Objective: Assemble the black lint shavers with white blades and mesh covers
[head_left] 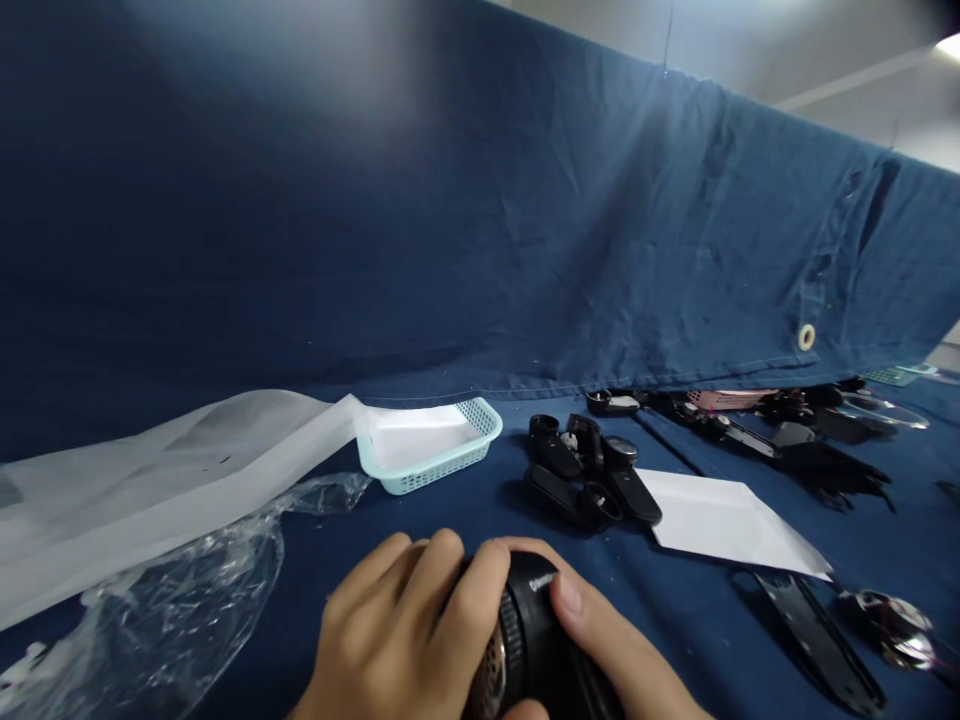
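Low in the middle of the view, both my hands are closed on a black fabric shaver (536,610) with a rounded head, a ribbed ring and a perforated metal face. My left hand (405,630) wraps over its ringed, perforated side. On the other side my right hand (607,635) grips the body, thumb lying along the smooth black casing. The shaver's lower part runs out of the frame. Beyond my hands lies a cluster of black handled housings (581,470), some with round open ends.
A pale green basket (439,465) with a white lining stands ahead. White sheeting (172,460) and crumpled clear plastic (187,590) lie left. To the right are white paper (731,515), a long black shell (817,635) and shiny metal parts (892,625). A blue curtain (450,220) hangs behind.
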Demonstrator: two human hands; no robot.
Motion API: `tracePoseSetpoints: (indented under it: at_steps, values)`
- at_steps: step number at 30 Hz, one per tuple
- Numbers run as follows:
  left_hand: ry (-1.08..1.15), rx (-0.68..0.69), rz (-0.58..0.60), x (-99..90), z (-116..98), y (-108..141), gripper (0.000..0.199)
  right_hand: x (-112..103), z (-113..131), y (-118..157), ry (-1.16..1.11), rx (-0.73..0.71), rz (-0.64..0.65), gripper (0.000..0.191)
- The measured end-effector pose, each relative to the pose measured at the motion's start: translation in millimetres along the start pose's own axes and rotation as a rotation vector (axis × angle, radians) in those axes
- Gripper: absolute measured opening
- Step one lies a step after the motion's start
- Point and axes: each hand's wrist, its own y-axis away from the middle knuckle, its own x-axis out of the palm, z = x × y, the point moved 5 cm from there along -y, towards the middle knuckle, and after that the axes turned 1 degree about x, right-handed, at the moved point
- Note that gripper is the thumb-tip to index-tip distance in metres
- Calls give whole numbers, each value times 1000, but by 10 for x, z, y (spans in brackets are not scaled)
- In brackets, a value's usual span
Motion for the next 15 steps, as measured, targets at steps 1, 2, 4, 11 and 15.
tracePoseSetpoints:
  at_steps: [1,2,4,11,15]
  values:
    - [-34,-12,-9,22,7,-18,51,-4,8,-12,-2,-4,-5,52]
    - [-72,-38,-10,41,14,-30,50,-3,16,-21,-2,-13,-4,52]
    - [-135,-103,27,68,10,-41,49,0,24,-32,14,-37,-2,52]
    - [5,-328,200,77,-4,-87,46,-108,5,-17,169,-77,-184,55]
    - [-56,-253,207,90,13,-69,46,-106,17,-115,87,-52,-105,63]
